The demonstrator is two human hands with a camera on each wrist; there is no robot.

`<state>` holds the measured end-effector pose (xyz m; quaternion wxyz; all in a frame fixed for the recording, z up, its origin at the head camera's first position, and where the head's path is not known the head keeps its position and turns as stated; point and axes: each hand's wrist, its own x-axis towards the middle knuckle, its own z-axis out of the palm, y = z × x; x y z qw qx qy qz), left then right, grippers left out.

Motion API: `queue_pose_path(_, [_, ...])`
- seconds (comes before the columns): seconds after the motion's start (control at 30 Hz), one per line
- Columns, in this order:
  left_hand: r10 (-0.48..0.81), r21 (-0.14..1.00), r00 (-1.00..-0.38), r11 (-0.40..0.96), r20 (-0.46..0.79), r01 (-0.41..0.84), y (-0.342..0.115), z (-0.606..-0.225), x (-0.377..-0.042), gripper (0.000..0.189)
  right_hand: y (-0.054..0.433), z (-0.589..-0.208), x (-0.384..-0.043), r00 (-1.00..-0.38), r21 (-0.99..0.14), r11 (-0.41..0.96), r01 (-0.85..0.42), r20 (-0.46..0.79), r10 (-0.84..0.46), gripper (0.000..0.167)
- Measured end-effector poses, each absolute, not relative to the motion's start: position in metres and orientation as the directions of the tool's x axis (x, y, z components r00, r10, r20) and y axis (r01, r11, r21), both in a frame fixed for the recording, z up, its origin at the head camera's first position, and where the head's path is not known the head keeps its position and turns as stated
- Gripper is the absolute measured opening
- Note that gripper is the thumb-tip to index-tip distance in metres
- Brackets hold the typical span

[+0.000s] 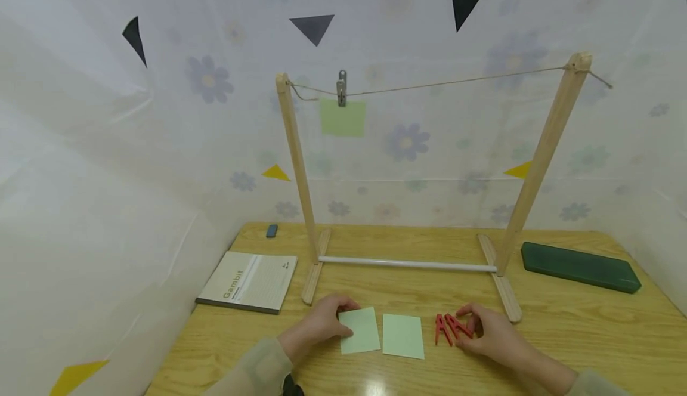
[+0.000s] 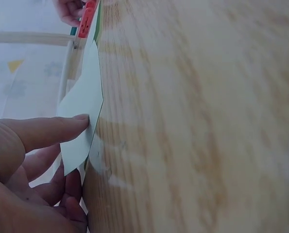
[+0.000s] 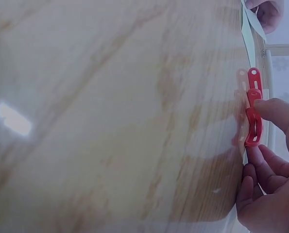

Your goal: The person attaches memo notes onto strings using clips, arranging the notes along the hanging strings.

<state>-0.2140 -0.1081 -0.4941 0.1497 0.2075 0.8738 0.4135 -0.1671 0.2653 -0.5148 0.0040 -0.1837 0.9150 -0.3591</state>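
My left hand (image 1: 321, 321) pinches a pale green paper note (image 1: 362, 331) at its left edge. In the left wrist view the thumb lies on top of the note (image 2: 81, 102), fingers beneath, and the sheet tilts up from the table. A second pale green note (image 1: 404, 337) lies flat just to its right. My right hand (image 1: 495, 335) pinches the right one of two red clothespins (image 1: 459, 325) between thumb and forefinger. Its neighbour, the other red clothespin (image 1: 441, 329), lies close on the left. In the right wrist view the clothespins (image 3: 253, 127) overlap, low over the tabletop.
Behind the hands stands a wooden frame (image 1: 547, 157) with a string (image 1: 456, 82) across its top. A metal clip (image 1: 342, 90) holds a green note (image 1: 343, 121) on it. A notebook (image 1: 252, 280) lies left, a dark green case (image 1: 579, 266) right, a small blue object (image 1: 272, 231) far left.
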Motion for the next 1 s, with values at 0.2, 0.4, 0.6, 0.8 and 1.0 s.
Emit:
queue_pose_path(0.2, [0.483, 0.801, -0.869, 0.560, -0.108, 0.212, -0.110, -0.492, -0.213, 0.028, 0.266, -0.511, -0.163, -0.940, -0.691, 0.661, -0.291, 0.079, -0.331, 0.044])
queue_pose_path(0.4, [0.489, 0.808, -0.862, 0.558, -0.135, 0.190, -0.114, -0.492, -0.214, 0.018, 0.270, -0.509, -0.162, -0.950, -0.732, 0.647, -0.213, 0.000, -0.312, 0.042])
queue_pose_path(0.6, [0.477, 0.802, -0.864, 0.573, -0.162, 0.166, -0.116, -0.490, -0.214, 0.014, 0.275, -0.506, -0.161, -0.954, -0.757, 0.631, -0.171, -0.032, -0.297, 0.041])
queue_pose_path(0.8, [0.490, 0.811, -0.856, 0.561, -0.165, 0.165, -0.118, -0.488, -0.218, 0.012, 0.278, -0.501, -0.160, -0.952, -0.768, 0.613, -0.186, -0.013, -0.306, 0.040])
queue_pose_path(1.0, [0.505, 0.827, -0.852, 0.533, -0.141, 0.179, -0.121, -0.484, -0.220, 0.014, 0.278, -0.495, -0.160, -0.956, -0.756, 0.628, -0.184, -0.011, -0.293, 0.036])
